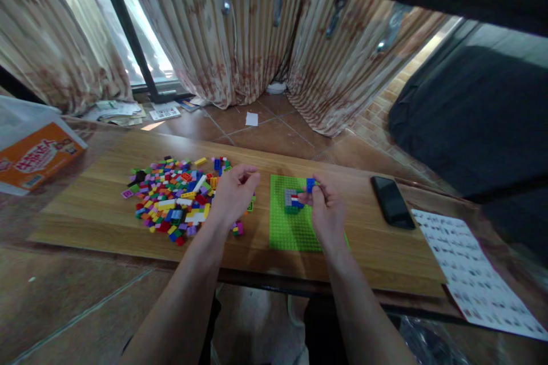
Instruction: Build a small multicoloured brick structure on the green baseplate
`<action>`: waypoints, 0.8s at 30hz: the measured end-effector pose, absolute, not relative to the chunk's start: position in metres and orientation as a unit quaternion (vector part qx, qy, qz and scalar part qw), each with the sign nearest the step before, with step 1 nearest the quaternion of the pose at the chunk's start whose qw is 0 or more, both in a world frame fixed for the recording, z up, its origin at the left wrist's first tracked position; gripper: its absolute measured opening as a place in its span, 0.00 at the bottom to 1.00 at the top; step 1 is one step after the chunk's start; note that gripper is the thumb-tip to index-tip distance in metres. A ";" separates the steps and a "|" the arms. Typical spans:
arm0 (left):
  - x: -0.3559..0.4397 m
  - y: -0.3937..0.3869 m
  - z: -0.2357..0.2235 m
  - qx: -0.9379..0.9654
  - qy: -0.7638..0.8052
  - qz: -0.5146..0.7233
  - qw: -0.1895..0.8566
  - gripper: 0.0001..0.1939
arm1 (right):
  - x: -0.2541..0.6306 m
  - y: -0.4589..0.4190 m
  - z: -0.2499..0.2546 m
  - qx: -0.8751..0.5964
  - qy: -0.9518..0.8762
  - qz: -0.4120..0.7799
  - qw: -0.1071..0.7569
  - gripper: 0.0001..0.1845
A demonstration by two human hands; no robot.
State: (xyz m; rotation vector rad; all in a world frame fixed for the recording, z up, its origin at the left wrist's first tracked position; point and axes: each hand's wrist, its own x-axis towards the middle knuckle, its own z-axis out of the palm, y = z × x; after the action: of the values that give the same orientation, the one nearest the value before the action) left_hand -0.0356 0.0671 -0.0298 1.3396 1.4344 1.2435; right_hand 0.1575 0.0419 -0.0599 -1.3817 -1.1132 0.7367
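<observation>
My right hand (327, 205) is above the right part of the green baseplate (278, 234), with thumb and fingers closed on a blue brick (310, 185). Just left of these fingers, a small build (291, 199) of grey, white, red, blue and green bricks stands on the baseplate. My left hand (233, 194) is at the right side of a heap of loose mixed-colour bricks (171, 194), between it and the baseplate. Its thumb and fingertips come together; whether a small piece is between them I cannot make out. The left hand and forearm hide part of the heap.
A black phone (391, 202) lies on the wooden table (98, 188), right of the baseplate. Beyond it, a printed sheet (475, 274) hangs over the table's right end. A white and orange bag (38, 148) stands at far left. Curtains (240, 40) hang behind.
</observation>
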 end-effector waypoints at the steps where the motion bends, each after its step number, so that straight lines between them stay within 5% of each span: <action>1: -0.030 0.066 -0.032 0.556 0.565 0.468 0.390 0.11 | 0.166 0.043 -0.060 -0.588 -0.450 0.328 0.586 0.20; 6: -0.003 0.059 -0.040 0.665 0.555 0.356 0.351 0.11 | 0.198 0.040 -0.066 -0.593 -0.409 0.389 0.574 0.22; 14: 0.024 0.046 -0.039 0.729 0.594 0.206 0.271 0.14 | 0.215 0.032 -0.074 -0.679 -0.570 0.318 0.337 0.18; 24: 0.027 0.046 -0.043 0.752 0.595 0.159 0.235 0.13 | 0.205 0.034 -0.075 -0.672 -0.633 0.240 0.300 0.16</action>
State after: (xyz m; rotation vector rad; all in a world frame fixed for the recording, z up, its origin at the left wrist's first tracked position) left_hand 0.0272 0.0458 -0.0432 2.0647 1.6325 0.4362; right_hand 0.2049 0.0339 -0.0747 -1.7847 -1.6793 0.6360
